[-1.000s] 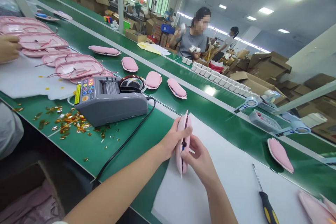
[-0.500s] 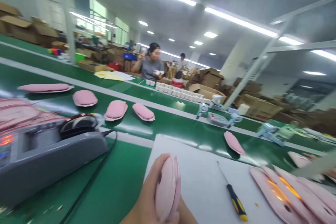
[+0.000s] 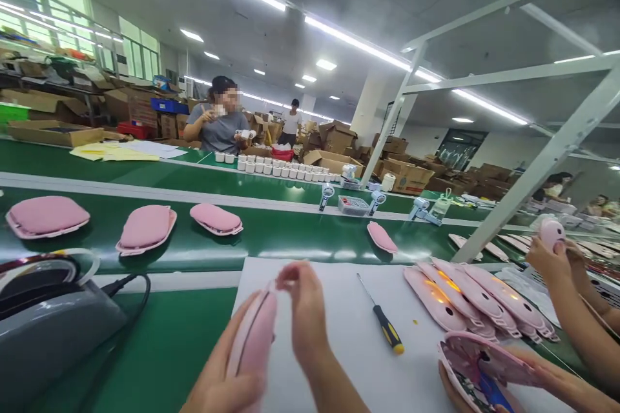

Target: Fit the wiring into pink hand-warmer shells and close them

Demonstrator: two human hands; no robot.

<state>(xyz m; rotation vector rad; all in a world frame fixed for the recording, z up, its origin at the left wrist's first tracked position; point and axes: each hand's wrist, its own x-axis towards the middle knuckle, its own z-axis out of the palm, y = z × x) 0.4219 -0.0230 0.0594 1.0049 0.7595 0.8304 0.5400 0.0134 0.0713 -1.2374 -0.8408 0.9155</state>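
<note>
A pink oval shell (image 3: 259, 342) with a dark seam along its side stands on edge in my left hand (image 3: 225, 361), whose fingers wrap round its lower part. My right hand (image 3: 307, 313) is at the shell's top end, with thumb and fingertips bent together; whether they pinch the shell's edge or a small part is too blurred to tell. Beneath both hands lies a white sheet (image 3: 349, 374). On it, to the right, rests a screwdriver (image 3: 385, 326) with a black and yellow handle.
Pink shells (image 3: 450, 297), some glowing orange, are piled at the right. Another person's hands hold an opened shell (image 3: 484, 361) at lower right. A grey machine (image 3: 58, 335) stands left. More pink shells (image 3: 148, 229) lie along the green belt (image 3: 300, 232). A slanted metal post (image 3: 542, 161) rises right.
The view has turned to the right. My right hand has come up from behind the shell to its top end. The shell now tilts, and an opened shell in another person's hands has come into view.
</note>
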